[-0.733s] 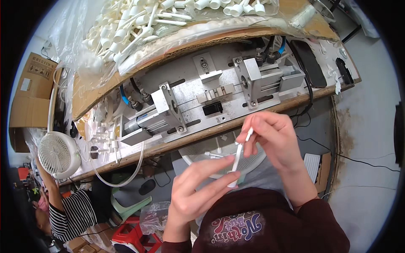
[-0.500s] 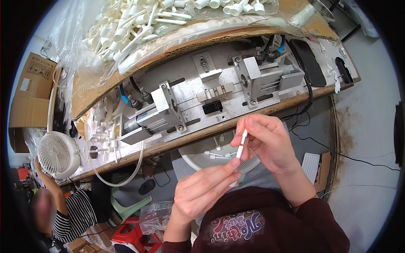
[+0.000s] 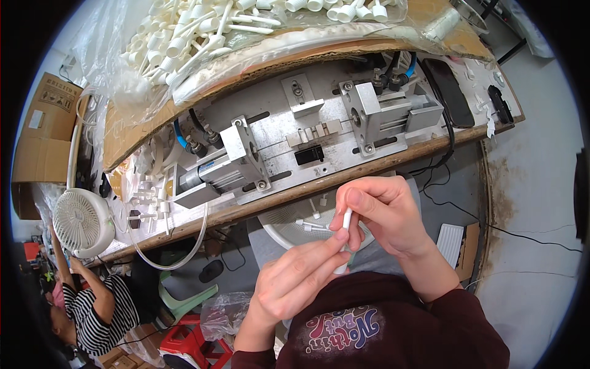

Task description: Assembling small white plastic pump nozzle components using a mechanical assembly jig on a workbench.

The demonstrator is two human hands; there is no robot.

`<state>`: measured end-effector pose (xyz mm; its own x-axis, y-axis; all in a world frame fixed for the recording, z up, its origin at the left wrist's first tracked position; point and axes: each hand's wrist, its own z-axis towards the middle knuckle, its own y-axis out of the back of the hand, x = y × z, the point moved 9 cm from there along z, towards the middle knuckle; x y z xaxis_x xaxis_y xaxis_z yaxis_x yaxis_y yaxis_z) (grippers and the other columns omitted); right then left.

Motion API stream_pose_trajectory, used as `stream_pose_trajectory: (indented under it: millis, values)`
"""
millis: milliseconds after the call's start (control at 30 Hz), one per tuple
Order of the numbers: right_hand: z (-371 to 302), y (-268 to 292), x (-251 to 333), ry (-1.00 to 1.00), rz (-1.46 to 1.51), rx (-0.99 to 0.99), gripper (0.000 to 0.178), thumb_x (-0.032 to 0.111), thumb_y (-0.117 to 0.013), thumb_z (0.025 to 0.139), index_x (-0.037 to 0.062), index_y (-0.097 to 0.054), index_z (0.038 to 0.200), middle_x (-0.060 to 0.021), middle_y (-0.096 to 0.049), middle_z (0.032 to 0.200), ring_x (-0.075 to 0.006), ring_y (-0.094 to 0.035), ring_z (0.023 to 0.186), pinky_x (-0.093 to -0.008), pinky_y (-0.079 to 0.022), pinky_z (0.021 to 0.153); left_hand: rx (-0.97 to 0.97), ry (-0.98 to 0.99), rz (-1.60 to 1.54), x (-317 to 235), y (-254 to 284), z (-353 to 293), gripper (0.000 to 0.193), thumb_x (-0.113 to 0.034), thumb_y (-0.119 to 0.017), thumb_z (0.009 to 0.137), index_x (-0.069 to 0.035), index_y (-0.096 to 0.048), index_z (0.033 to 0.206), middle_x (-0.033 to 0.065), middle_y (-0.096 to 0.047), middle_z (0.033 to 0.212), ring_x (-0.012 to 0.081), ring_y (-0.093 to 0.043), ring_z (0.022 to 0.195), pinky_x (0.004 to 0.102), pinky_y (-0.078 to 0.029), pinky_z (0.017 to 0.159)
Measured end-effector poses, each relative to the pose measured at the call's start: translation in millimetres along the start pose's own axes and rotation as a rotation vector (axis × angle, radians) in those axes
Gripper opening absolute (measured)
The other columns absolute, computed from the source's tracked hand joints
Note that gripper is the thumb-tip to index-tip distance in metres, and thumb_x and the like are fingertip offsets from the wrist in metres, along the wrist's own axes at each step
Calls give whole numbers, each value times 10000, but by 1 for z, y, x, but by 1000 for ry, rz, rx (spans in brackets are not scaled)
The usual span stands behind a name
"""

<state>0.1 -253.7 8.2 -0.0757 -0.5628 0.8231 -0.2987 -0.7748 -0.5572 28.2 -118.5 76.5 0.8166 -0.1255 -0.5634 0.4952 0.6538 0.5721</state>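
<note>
Just beyond my shirt, both hands meet over a white mesh basket (image 3: 275, 230). A slim white plastic tube (image 3: 347, 218) runs between my fingertips. My left hand (image 3: 294, 278) is closed around its lower part, and a wider white end (image 3: 342, 268) shows below those fingers. At the upper end, my right hand (image 3: 386, 216) pinches the tube between thumb and fingers. Any join between pieces is hidden by the fingertips. Several similar small white parts (image 3: 313, 226) lie in the basket.
Ahead on the bench stands a metal fixture with a left pneumatic cylinder (image 3: 224, 175) and a right one (image 3: 393, 117). White capped tubes (image 3: 178, 43) pile on cardboard behind. A phone (image 3: 452, 92) lies right; a fan (image 3: 83, 222) and a striped-shirted person (image 3: 107, 313) are left.
My hands have come closer together; the two white pieces that showed a gap between them now look like one line. The person at left has shifted, raising an arm toward the fan.
</note>
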Motion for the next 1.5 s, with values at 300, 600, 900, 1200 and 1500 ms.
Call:
stream_pose_trajectory:
  millis: [300, 600, 900, 1200, 1500]
  values:
    - [14, 21, 3, 60, -250, -171, 247, 144, -623, 1011, -43, -682, 1161, -83, -726, 939, -48, -599, 607, -186, -424, 516, 16, 9, 218, 17, -12, 16, 310, -5, -794, 694, 55, -731, 991, 147, -709, 1168, 241, -719, 876, 317, -593, 712]
    - [-15, 18, 23, 390, -835, -292, 207, -10, -690, 892, 33, -743, 1088, -63, -693, 991, -47, -564, 643, -202, -451, 562, 33, 151, 615, 55, -24, 41, 279, -91, -797, 760, -44, -744, 1030, 67, -723, 1198, 179, -642, 611, 279, -491, 570]
    - [-41, -17, 52, 470, -613, 32, 151, -29, -714, 810, 6, -769, 946, -105, -720, 842, -185, -663, 684, -282, -526, 595, 119, 203, 643, 60, -26, 48, 277, -114, -797, 747, -68, -747, 1016, 32, -726, 1194, 181, -582, 518, 278, -498, 545]
    - [-90, -94, 119, 399, 405, 812, 232, 249, -746, 928, 100, -701, 1098, -118, -623, 1147, -238, -612, 876, -352, -528, 731, 6, 164, 589, 60, -20, 42, 298, -120, -800, 742, -67, -748, 1031, 50, -726, 1195, 188, -594, 532, 285, -503, 550]
    - [-119, -97, 129, 396, 569, 1109, 211, 190, -720, 931, 36, -694, 1074, -149, -659, 1012, -284, -627, 840, -393, -543, 719, 164, 133, 277, 32, -60, -7, 270, -178, -751, 828, -72, -710, 1073, 65, -678, 1278, 193, -636, 593, 308, -523, 557]
